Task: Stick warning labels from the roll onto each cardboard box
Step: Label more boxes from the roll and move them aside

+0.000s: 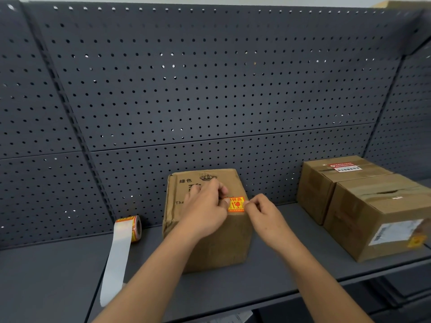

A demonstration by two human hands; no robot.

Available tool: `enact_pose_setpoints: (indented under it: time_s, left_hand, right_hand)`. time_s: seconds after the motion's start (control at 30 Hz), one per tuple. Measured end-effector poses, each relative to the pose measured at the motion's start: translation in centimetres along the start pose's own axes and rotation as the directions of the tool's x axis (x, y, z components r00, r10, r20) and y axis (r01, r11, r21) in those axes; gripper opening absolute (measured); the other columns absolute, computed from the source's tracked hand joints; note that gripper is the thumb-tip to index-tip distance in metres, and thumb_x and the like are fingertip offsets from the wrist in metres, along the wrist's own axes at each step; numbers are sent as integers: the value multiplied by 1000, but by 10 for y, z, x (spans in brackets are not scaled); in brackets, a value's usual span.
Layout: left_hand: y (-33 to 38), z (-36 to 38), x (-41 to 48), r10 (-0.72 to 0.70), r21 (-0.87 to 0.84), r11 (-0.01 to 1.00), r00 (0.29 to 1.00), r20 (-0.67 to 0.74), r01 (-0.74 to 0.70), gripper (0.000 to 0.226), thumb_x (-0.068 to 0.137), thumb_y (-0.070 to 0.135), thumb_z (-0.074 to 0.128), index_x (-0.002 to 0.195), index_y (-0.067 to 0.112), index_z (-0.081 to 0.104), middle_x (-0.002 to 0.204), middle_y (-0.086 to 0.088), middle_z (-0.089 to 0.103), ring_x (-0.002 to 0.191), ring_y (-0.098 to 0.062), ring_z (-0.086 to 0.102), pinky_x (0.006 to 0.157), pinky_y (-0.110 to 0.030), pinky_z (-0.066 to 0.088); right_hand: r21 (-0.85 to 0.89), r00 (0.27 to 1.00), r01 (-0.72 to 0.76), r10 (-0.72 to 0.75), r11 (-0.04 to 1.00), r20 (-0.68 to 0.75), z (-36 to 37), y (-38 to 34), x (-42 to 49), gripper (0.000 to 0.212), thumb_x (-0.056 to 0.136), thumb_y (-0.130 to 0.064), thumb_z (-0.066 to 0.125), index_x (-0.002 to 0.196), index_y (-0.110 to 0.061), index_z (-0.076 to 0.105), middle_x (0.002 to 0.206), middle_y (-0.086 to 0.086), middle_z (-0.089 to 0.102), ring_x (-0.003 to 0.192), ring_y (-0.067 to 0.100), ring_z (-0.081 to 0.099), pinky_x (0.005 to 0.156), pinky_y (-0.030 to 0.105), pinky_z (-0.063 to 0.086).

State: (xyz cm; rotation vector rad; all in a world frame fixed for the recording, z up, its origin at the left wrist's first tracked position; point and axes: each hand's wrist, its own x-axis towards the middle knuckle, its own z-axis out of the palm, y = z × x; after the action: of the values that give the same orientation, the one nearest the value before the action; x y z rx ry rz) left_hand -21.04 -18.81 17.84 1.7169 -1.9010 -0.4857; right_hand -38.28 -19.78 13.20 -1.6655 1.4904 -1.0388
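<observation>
Label (236,203) on box (210,243), near top edge, between the hands: left hand (206,212) pinches its left edge, right hand (264,213) pinches its right edge.

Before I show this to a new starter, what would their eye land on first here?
The bright orange warning label on the middle cardboard box, at its top edge, held at its sides by the left hand and right hand. Then the label roll standing left of that box, its pale backing strip trailing forward over the shelf.
</observation>
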Motion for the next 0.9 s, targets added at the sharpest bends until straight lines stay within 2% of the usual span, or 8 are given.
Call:
enact_pose_setpoints:
  time_s: [0.1,0.2,0.27,0.33,0.43,0.53,0.67,0.9]
  left_hand:
    - [1,-3,6,-15,-29,999,1000,5,15,15,101,36,58,113,37,50,113,16,54,119,-17,42,97,-37,40]
    - [1,-8,17,-35,-75,997,999,-16,33,15,99,36,59,112,37,51,112,13,57,116,-19,53,104,-45,50]
    - [2,-10,22,-39,-25,999,998,-54,37,16,100,35,57,116,33,52,117,7,56,116,-20,54,102,-47,52]
    - [2,-10,25,-47,76,996,995,-93,54,25,102,41,53,124,30,54,127,3,53,123,-23,50,107,-46,48]
    - [0,-5,23,-69,247,965,993,-94,90,53,102,60,42,143,29,50,147,-2,47,140,-28,38,118,-47,34]
    - [-5,0,23,-87,349,931,994,-70,107,72,98,75,30,151,28,43,155,-5,39,146,-32,31,121,-50,25]
    - [-4,0,27,-100,353,931,995,-2,95,62,102,68,33,153,33,39,158,-6,34,148,-35,24,122,-51,20]
    - [-1,2,28,-77,301,951,997,29,65,47,107,53,34,151,37,40,157,-2,34,145,-32,24,120,-49,18]
  right_hand:
    - [-22,1000,-21,22,1000,23,-7,-6,6,33,103,-47,51,96,-16,58,82,-5,58,72,8,53,63,28,39]
    - [-58,1000,-15,15,998,5,-9,-16,17,40,101,-60,50,101,-21,59,90,-5,63,82,10,60,67,30,43]
    - [-111,1000,-22,22,994,-3,-8,-22,25,42,101,-62,47,102,-21,58,92,-4,64,84,10,61,66,32,43]
    - [-165,1000,-27,29,986,9,-4,-26,33,45,101,-63,45,100,-20,59,89,-3,64,81,11,60,63,32,41]
    - [-194,999,-38,43,980,22,3,-26,39,49,99,-65,46,102,-18,60,90,-2,66,80,12,61,60,32,41]
    - [-199,1000,-22,26,980,17,8,-18,41,42,101,-58,48,102,-18,57,86,-4,64,74,12,60,60,32,43]
    - [-174,999,15,-8,985,40,9,-13,41,35,106,-48,46,100,-15,54,76,-5,54,64,11,49,59,32,38]
    - [-172,999,3,6,985,50,8,-11,36,35,110,-43,36,100,-14,51,80,-1,56,71,16,52,62,36,38]
